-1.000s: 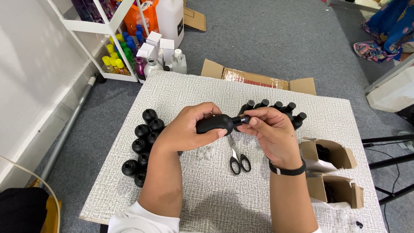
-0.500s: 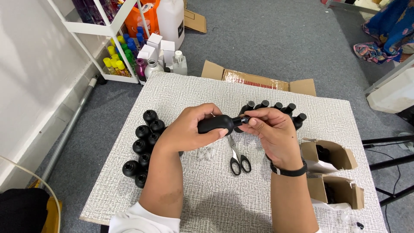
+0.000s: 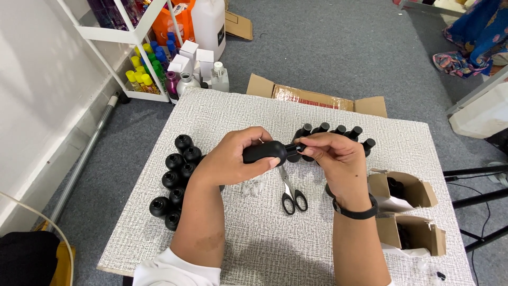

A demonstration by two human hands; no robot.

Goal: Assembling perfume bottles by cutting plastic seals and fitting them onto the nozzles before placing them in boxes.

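My left hand (image 3: 233, 159) grips the body of a black bottle (image 3: 264, 152) held sideways above the table. My right hand (image 3: 333, 159) pinches the black cap (image 3: 294, 150) at the bottle's neck. Directly below the bottle lie black-handled scissors (image 3: 290, 191) on the textured white table (image 3: 222, 114). A small pile of clear plastic bits (image 3: 253, 186) sits under my left hand. A cluster of black bottles (image 3: 177, 177) without caps stands left of my left forearm. A row of capped black bottles (image 3: 338, 131) stands behind my right hand.
Two open small cardboard boxes (image 3: 405, 188) (image 3: 413, 233) sit at the table's right edge. A flattened carton (image 3: 312, 96) lies behind the table. A white shelf with coloured bottles (image 3: 151, 69) and a white jug (image 3: 207, 21) stand at the back left on the grey carpet.
Both hands keep hold of the bottle and cap in almost the same place; the fingers of my right hand have shifted slightly at the cap.
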